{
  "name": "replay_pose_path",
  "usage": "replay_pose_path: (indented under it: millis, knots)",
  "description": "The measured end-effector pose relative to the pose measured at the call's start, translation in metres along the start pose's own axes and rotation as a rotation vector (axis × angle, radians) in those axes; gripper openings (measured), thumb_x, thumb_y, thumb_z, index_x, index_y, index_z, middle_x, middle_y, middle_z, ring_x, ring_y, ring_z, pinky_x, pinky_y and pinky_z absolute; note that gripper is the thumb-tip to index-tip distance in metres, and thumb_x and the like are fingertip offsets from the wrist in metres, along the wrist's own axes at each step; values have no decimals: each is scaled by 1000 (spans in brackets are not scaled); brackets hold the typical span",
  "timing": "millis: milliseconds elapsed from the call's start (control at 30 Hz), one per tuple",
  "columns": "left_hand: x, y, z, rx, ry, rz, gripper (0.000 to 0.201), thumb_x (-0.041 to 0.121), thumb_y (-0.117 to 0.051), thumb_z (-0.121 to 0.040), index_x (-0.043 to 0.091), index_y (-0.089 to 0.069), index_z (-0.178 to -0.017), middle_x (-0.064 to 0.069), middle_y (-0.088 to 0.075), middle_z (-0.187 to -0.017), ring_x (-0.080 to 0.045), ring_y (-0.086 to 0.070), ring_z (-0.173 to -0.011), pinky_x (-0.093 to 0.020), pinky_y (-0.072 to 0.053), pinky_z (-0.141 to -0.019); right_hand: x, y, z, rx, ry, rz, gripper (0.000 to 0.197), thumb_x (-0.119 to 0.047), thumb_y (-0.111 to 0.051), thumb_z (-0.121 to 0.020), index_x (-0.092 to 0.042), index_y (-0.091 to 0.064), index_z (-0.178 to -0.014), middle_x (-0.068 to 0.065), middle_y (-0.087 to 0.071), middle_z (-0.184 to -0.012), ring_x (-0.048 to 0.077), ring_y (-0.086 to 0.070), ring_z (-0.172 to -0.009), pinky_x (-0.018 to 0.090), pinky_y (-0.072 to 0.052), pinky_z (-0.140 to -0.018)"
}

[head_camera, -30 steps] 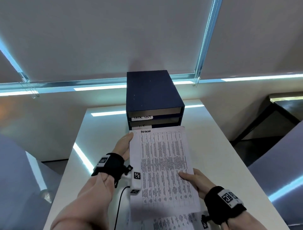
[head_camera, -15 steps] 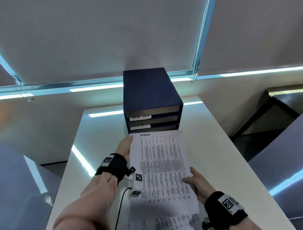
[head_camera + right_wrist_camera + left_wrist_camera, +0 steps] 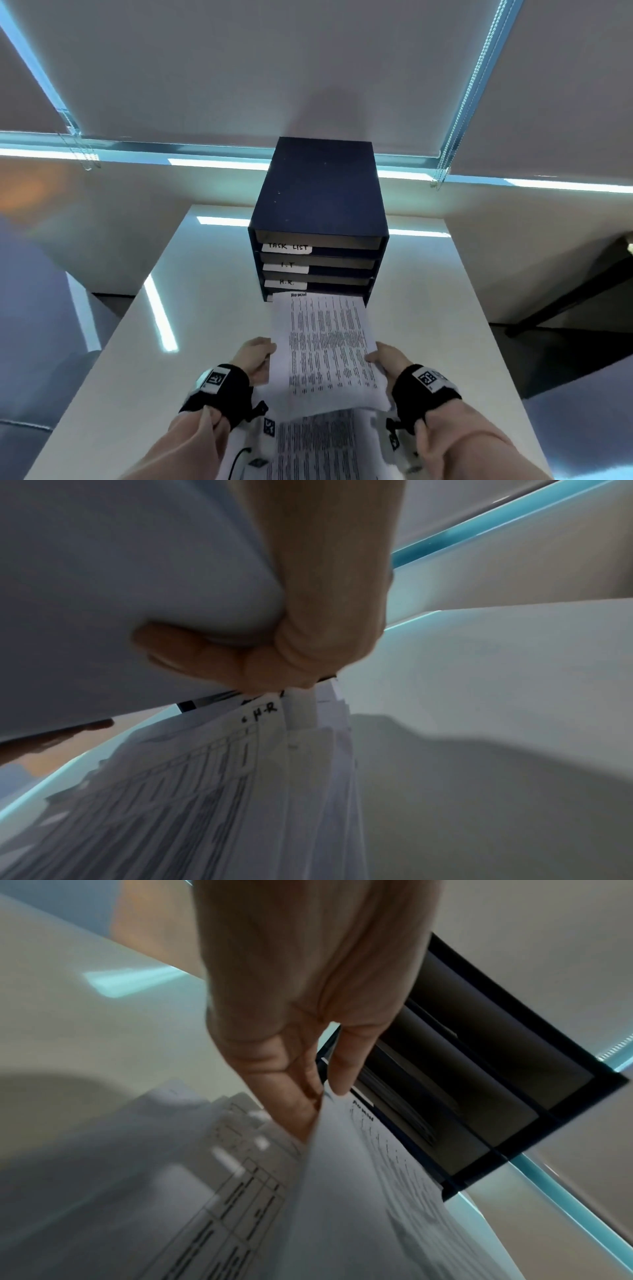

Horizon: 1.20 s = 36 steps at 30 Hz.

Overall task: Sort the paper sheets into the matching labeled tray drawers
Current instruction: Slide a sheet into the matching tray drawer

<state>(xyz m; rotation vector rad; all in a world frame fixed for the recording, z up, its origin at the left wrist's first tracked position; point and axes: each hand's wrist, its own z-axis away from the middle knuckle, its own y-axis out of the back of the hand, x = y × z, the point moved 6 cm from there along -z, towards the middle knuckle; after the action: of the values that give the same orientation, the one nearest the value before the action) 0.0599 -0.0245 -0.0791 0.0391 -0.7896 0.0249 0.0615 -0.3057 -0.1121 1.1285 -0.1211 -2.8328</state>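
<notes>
A dark blue tray unit (image 3: 320, 192) stands at the far end of the white table (image 3: 445, 325), with slots labelled TASK LIST (image 3: 287, 247), I.T (image 3: 286, 265) and H.R (image 3: 286, 283). A printed sheet headed ADMIN (image 3: 325, 346) reaches with its far edge to the lowest slot. My left hand (image 3: 255, 358) pinches its left edge, thumb on top (image 3: 349, 1064). My right hand (image 3: 385, 359) grips its right edge, fingers curled beneath (image 3: 212, 653). A stack of printed sheets (image 3: 318, 445) lies under both wrists; its top page reads H.R (image 3: 265, 712).
Roller blinds (image 3: 239, 68) and a lit window strip (image 3: 205, 161) stand behind the table. A dark desk (image 3: 582, 291) is to the right. A black cable (image 3: 236, 460) runs by my left wrist. Bare table surface lies on both sides of the tray unit.
Both hands have carried the ADMIN sheet forward and down, from in front of the tray labels to the lowest slot. The left hand slid back along the sheet's edge.
</notes>
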Motion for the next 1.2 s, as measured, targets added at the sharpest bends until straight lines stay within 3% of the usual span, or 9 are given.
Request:
replay_pose_path:
  millis: [167,367,500,633,733,833,933,1067,1200]
  knots:
    - [-14,-10,-7,-102,108,109,73,14,-68,-83,3,-29,-144,-24,-56,-120,-37,-65,-96,-35,-54,-64,-27,-4,-54,57,57,-16,59,3,-54,-89,-5,-35,-145,19,-47,-142,35,-51,-125,43,-43,-105]
    - [-6,-12,-20,-80,-15,128,30,8,-36,-101,6,-39,-131,-21,-61,-87,-24,-64,-47,-29,-53,-42,-43,-15,-35,34,48,-82,63,-13,-62,-87,-8,-34,-144,13,-60,-100,28,-58,-79,29,-52,-60]
    - [9,-19,-44,-40,-39,326,24,2,-35,-100,3,-44,-122,-18,-61,-97,-32,-67,-62,-33,-56,-43,-31,-20,-27,-46,-43,-335,84,-9,-72,-80,-11,-25,-149,19,-38,-147,32,-68,-74,33,-57,-56]
    - [23,-29,-65,-33,-32,494,15,2,-36,-100,0,-49,-94,-21,-66,-78,-22,-66,-45,-29,-53,-39,-45,-29,-35,44,-81,-622,74,2,-57,-91,-12,-16,-152,30,-44,-135,24,-66,-54,22,-50,-38]
    - [35,-35,-94,-140,-39,621,17,-3,-39,-98,-3,-49,-84,-20,-68,-67,-26,-71,-64,-30,-59,-53,-66,-41,-51,106,-54,-837,54,12,-46,-93,-1,-33,-143,30,-57,-114,33,-69,-93,31,-60,-66]
    - [50,-34,-125,-189,-59,710,27,-11,-40,-93,7,-46,-74,-7,-60,-61,-26,-61,-80,-38,-61,-66,-80,-54,-73,95,-32,-902,26,20,-31,-93,4,-52,-89,30,-54,-106,31,-58,-89,46,-40,-107]
    - [62,-30,-131,-191,-70,619,35,-13,-40,-91,6,-54,-64,-9,-56,-63,-25,-54,-76,-35,-60,-65,-86,-65,-79,61,-15,-893,26,18,-28,-94,3,-49,-90,21,-55,-87,29,-57,-82,49,-41,-105]
    - [72,-22,-111,-63,-121,276,7,-1,-50,-94,0,-56,-89,-14,-62,-79,-26,-60,-69,-26,-57,-55,-78,-60,-62,-64,-8,-871,26,6,-34,-97,7,-52,-115,27,-70,-83,33,-72,-72,38,-61,-67]
    - [64,-21,-72,-74,-407,-357,19,24,-58,-92,10,-55,-80,-6,-64,-64,-18,-54,-53,-28,-45,-49,-53,-38,-23,-171,41,-663,22,-7,-47,-97,2,-64,-106,24,-70,-91,32,-71,-73,40,-60,-67]
